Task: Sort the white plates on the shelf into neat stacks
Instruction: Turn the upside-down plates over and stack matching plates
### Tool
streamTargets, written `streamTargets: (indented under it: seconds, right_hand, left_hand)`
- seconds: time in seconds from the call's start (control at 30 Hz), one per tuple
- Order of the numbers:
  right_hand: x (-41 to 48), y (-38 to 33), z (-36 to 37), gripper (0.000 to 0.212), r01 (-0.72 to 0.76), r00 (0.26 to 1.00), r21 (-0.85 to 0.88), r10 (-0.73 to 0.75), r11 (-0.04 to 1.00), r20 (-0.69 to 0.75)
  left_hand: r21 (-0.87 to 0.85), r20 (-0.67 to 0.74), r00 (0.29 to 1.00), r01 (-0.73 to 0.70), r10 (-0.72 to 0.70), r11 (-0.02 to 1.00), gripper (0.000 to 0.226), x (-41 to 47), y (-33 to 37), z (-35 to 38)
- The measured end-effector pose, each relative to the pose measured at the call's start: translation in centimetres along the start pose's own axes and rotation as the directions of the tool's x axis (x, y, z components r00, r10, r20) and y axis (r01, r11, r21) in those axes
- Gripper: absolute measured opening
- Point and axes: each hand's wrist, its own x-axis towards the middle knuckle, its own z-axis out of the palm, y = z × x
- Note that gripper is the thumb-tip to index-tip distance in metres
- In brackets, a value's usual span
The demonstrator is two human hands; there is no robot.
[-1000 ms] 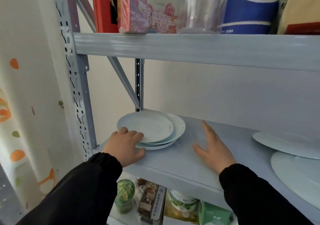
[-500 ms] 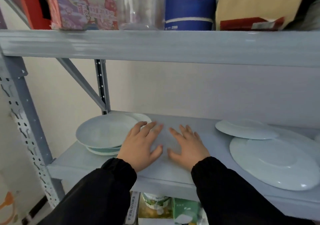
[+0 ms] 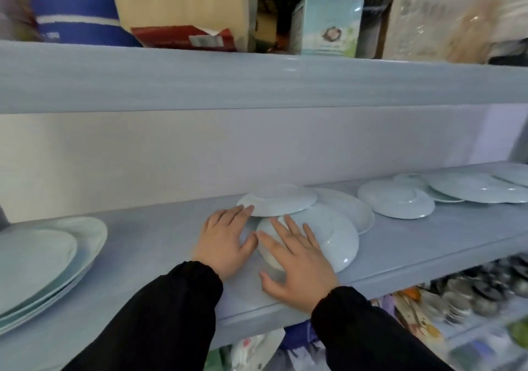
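Storeroom: grey metal shelving [image 3: 257, 85] crowded with boxes [image 3: 325, 25], plates [image 3: 397, 202].

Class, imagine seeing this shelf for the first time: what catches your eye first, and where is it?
Two hands meet at centre: the right hand lies flat on an overturned white plate, and the left hand rests on the grey shelf beside it. A stack sits far left, while loose overlapping plates sprawl along the right.

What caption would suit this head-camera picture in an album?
Right hand rests flat on an upturned white plate while left hand touches the smaller plate overlapping it, on a grey-blue shelf.
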Motion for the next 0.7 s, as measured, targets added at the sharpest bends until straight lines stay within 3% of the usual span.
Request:
streamTargets:
  seconds: [0.17,0.43,0.7]
  right_hand:
    - [-1.7,7.1,-3.5,0.071,-0.102,0.994,-0.034,0.100,0.994,-0.035]
    - [2.5,16.3,-6.6,0.076,-0.207,0.975,0.020,0.204,0.978,0.085]
    - [1.4,20.5,-3.3,0.066,-0.066,0.998,0.165,0.062,0.984,0.026]
  left_hand:
    - [-0.071,0.005,1.000,-0.025,0.026,0.997,0.071,3.4,1.4,3.4]
    - [-0.045,0.004,0.999,-0.037,0.037,0.998,0.062,5.7,0.7,6.2]
    - [0.011,-0.078,0.996,-0.040,0.041,0.999,0.068,6.3,-1.4,7.3]
